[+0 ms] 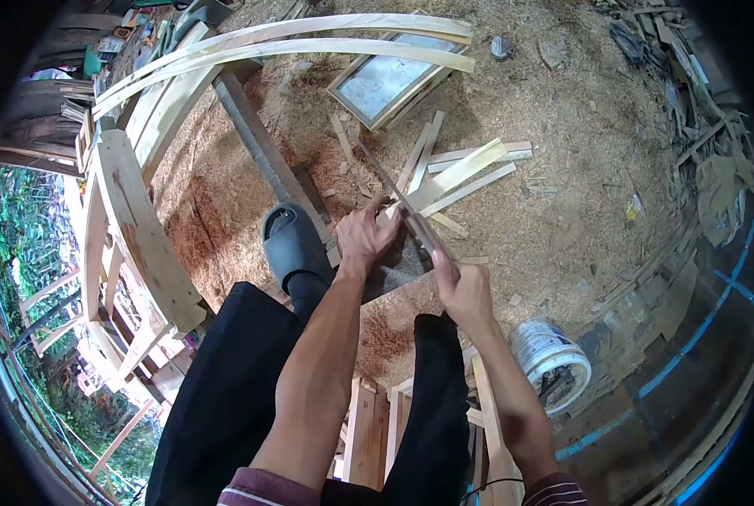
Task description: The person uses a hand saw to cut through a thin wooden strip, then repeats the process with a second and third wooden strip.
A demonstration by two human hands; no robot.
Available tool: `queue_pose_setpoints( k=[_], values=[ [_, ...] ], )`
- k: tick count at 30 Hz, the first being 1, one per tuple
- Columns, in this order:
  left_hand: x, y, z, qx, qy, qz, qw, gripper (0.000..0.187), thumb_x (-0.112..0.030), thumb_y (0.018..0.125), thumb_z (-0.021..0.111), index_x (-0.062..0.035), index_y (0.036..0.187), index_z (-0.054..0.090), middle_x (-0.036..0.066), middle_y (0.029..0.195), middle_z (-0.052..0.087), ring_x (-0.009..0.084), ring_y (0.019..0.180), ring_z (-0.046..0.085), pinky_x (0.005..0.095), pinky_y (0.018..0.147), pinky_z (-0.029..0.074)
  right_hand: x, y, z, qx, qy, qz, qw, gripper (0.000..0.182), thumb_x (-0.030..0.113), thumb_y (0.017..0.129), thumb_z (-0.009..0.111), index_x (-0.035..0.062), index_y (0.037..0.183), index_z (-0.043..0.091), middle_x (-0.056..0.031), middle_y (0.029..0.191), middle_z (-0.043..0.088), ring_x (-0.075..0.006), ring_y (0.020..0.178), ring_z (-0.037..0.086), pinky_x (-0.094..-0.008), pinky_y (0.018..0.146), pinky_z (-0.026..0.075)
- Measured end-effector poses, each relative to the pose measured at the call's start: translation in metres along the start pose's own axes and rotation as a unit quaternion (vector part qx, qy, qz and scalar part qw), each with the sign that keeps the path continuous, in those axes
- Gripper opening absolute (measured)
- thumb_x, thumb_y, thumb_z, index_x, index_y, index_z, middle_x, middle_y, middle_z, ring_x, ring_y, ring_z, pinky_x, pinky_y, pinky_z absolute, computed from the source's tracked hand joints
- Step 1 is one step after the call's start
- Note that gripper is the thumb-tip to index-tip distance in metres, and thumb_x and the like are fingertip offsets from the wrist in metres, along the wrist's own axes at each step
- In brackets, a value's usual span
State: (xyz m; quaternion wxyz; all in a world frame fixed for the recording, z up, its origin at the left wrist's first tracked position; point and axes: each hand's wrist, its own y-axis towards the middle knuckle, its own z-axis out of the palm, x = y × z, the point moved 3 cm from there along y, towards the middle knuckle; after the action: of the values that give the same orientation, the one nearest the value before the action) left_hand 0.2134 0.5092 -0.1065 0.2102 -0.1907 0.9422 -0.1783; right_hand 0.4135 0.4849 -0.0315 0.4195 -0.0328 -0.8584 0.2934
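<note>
My right hand (468,295) is wrapped round the near end of a handsaw (394,187), seen almost edge-on with its narrow blade pointing away to the upper left. Under the blade crosses a pale wooden strip (461,174). The fingers of my left hand (367,236) are closed on the strip's near end, right beside the blade. Below both hands lies a grey-topped block (394,268). A foot in a grey slipper (295,244) rests to the left of my left hand.
Several cut strips (478,182) lie on the sawdust-covered floor ahead, near a framed pane (385,80). Long curved boards (292,34) span the upper left, with a beam (263,148) below them. A white bucket (550,358) stands right of my right forearm.
</note>
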Motion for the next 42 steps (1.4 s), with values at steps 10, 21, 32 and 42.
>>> queue_pose_setpoints(
  k=[10,21,32,42],
  values=[
    [-0.002,0.001,0.000,-0.002,-0.018,0.023,1.000,0.051,-0.058,0.082,0.048,-0.0153,0.107,0.064,0.022,0.079,0.066,0.0380,0.078,0.065,0.0446,0.071,0.050,-0.012,-0.032,-0.005,-0.021,0.010,0.048,0.999,0.034,0.026,0.089,0.057,-0.0036,0.077,0.067,-0.0239,0.060,0.056,-0.0393,0.058,0.061,-0.0431,0.050,0.045],
    [-0.006,-0.002,0.000,-0.032,-0.011,-0.018,0.999,0.038,-0.038,0.094,0.037,-0.0106,0.087,0.063,0.023,0.075,0.063,0.0411,0.071,0.062,0.0489,0.066,0.049,-0.015,-0.076,-0.022,-0.003,0.002,0.079,0.997,0.033,0.028,0.090,0.056,-0.0030,0.082,0.067,-0.0246,0.059,0.055,-0.0380,0.058,0.062,-0.0419,0.052,0.045],
    [-0.008,0.002,0.003,-0.052,0.007,-0.008,0.999,0.043,-0.037,0.094,0.034,-0.0082,0.085,0.065,0.024,0.069,0.062,0.0415,0.067,0.062,0.0496,0.066,0.049,-0.050,-0.087,-0.020,-0.027,0.056,0.028,0.998,0.025,0.023,0.089,0.055,0.0002,0.093,0.067,-0.0218,0.075,0.062,-0.0373,0.066,0.064,-0.0401,0.056,0.048],
    [-0.005,0.001,0.005,-0.059,0.032,0.013,0.998,0.041,-0.037,0.093,0.036,-0.0094,0.084,0.065,0.024,0.067,0.062,0.0414,0.065,0.062,0.0493,0.063,0.050,-0.027,-0.018,0.009,-0.063,0.040,-0.069,0.995,0.028,0.023,0.087,0.060,-0.0024,0.077,0.065,-0.0235,0.061,0.056,-0.0417,0.059,0.058,-0.0411,0.053,0.047]
  ],
)
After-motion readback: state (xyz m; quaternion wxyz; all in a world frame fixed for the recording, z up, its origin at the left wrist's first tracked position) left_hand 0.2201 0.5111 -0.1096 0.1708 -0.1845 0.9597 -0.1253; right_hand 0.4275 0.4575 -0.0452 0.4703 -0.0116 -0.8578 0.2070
